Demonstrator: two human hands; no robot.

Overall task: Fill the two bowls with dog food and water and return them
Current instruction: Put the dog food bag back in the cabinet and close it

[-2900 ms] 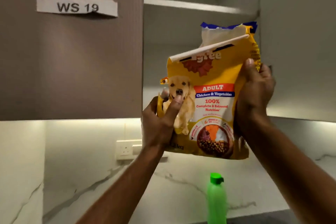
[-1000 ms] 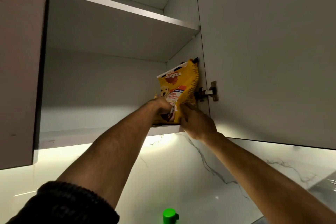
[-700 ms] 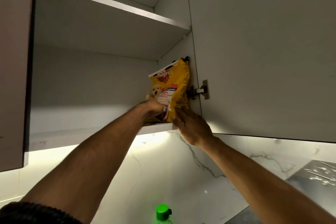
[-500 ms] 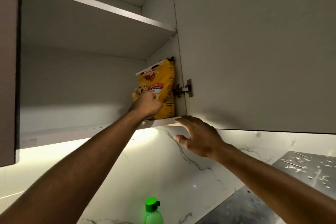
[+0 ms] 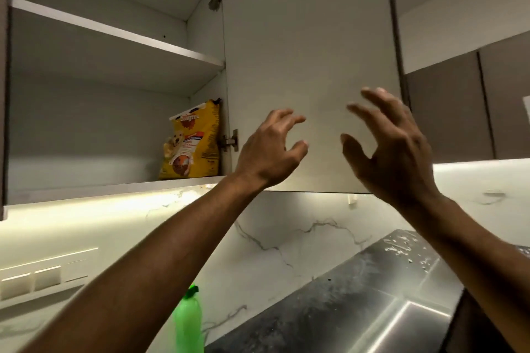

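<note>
Green bottle (image 5: 187,321) at bottom centre: lower part cut by frame edge, cap partly behind left forearm. Dog food bag (image 5: 191,144) brand lettering too blurred to read.

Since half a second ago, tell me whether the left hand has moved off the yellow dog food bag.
Yes. The left hand moved right, off the yellow dog food bag, past the metal door hinge.

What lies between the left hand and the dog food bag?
In the head view, the open cabinet door's hinged edge and its lower hinge stand between the left hand and the dog food bag; nothing else.
</note>
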